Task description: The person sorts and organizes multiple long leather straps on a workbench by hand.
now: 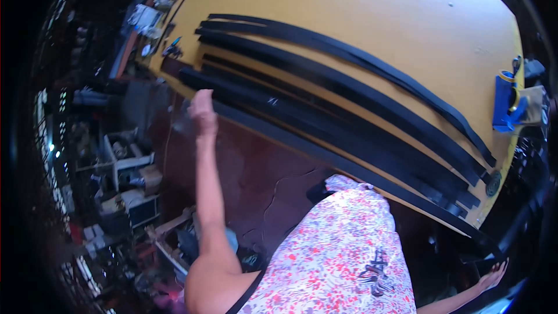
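Several long black strips [325, 75] of flat, flexible-looking material lie lengthwise on a yellow table [372, 6]. The nearest black strip [325, 154] runs along the front edge and sticks out past the table's right corner. My left hand [203, 107] is at the front edge, by the left part of this strip; its fingers are too blurred to show whether they grip it. Low on the right, my right hand [493, 276] is just below the strip's overhanging end, fingers stretched out and apart. A small pale mark [272, 101] shows on one of the strips.
A blue holder [503, 102] with tools stands at the table's right edge, and a round dark disc [493, 183] lies at the right corner. Small tools [172, 48] sit at the left end. Clutter and a white rack [125, 157] fill the floor at left.
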Tool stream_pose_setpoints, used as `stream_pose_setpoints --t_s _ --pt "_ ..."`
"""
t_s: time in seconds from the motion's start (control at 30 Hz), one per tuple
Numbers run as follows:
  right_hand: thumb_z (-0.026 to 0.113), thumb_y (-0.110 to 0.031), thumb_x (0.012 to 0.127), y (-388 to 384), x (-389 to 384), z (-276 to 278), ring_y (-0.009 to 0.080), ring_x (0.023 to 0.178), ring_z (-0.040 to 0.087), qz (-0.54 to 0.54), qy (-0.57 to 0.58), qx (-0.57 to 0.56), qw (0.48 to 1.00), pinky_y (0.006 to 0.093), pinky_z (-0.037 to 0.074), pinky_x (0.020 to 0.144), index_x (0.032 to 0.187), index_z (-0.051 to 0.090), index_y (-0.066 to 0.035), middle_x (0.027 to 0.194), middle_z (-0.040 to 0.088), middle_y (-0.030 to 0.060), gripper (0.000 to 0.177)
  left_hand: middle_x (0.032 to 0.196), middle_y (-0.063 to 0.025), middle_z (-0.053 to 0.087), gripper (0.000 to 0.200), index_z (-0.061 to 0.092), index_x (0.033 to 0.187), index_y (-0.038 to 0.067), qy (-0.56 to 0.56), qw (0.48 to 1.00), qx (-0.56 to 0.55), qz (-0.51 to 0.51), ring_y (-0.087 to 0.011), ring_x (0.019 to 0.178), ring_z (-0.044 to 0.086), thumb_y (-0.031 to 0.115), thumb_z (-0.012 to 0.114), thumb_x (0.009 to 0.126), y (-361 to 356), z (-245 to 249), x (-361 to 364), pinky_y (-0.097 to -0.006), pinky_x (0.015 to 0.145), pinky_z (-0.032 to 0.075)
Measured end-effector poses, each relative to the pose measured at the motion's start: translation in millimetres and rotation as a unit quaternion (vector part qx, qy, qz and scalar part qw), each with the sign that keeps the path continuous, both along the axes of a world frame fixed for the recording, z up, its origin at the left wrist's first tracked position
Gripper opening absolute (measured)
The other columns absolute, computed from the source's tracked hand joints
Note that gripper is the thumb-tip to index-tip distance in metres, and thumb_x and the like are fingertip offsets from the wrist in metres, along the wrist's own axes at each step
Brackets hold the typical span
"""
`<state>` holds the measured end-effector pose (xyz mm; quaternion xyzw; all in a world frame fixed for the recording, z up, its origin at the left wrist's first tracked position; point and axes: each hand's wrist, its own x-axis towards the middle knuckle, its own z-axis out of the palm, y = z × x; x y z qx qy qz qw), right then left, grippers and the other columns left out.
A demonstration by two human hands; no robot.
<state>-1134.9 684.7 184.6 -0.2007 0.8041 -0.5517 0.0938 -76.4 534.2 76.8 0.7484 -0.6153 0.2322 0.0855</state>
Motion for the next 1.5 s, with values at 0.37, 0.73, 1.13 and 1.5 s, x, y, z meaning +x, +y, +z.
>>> stream_pose_setpoints --t_s 0.37,0.73,1.13,1.5 --pt "0.061 -0.015 0.095 -159.5 -38.2 -37.4 0.0053 0.084 0.058 0.093 -0.132 -0.053 0.985 0.0184 0.049 0.077 0.127 0.062 -0.009 0.109 0.065 -0.0016 0.033 0.136 -0.0163 0.054 0.044 0.049 0.134 0.004 -0.092 0.994 -0.062 0.006 -0.0319 0.12 0.056 0.001 0.042 0.091 -204.1 73.4 152.4 -0.0406 0.101 0.045" --pt "0.062 -0.018 0.095 -272.1 75.8 -100.4 0.0061 0.083 0.058 0.143 -0.204 0.006 0.968 0.0195 0.049 0.076 0.127 0.058 -0.009 0.098 0.063 -0.0014 0.034 0.125 -0.0234 0.058 0.044 0.043 0.134 -0.002 -0.167 0.967 0.05 0.184 -0.0283 0.089 0.067 0.011 0.049 0.093 -343.5 -0.7 208.8 -0.0354 0.069 0.058" --pt "0.059 -0.011 0.096 -303.8 73.6 -165.6 0.0229 0.105 0.062 0.165 -0.182 0.125 0.961 0.0307 0.054 0.088 0.133 0.048 0.002 0.12 0.059 0.0128 0.041 0.12 -0.0296 0.057 0.034 0.049 0.12 -0.003 0.095 0.918 0.289 0.253 -0.0428 0.115 0.058 0.004 0.048 0.086 -374.1 -107.7 208.3 -0.0486 0.094 0.05" --pt "0.07 -0.011 0.088 -309.1 168.9 -149.0 0.0122 0.069 0.066 0.103 -0.101 0.166 0.976 0.0242 0.056 0.06 0.115 0.06 0.004 0.088 0.068 0.0095 0.032 0.147 -0.0252 0.039 0.052 0.038 0.142 -0.003 0.133 0.959 0.248 0.032 -0.0352 0.138 0.036 0.006 0.047 0.093 -393.9 -104.4 298.7 -0.0382 0.116 0.025"
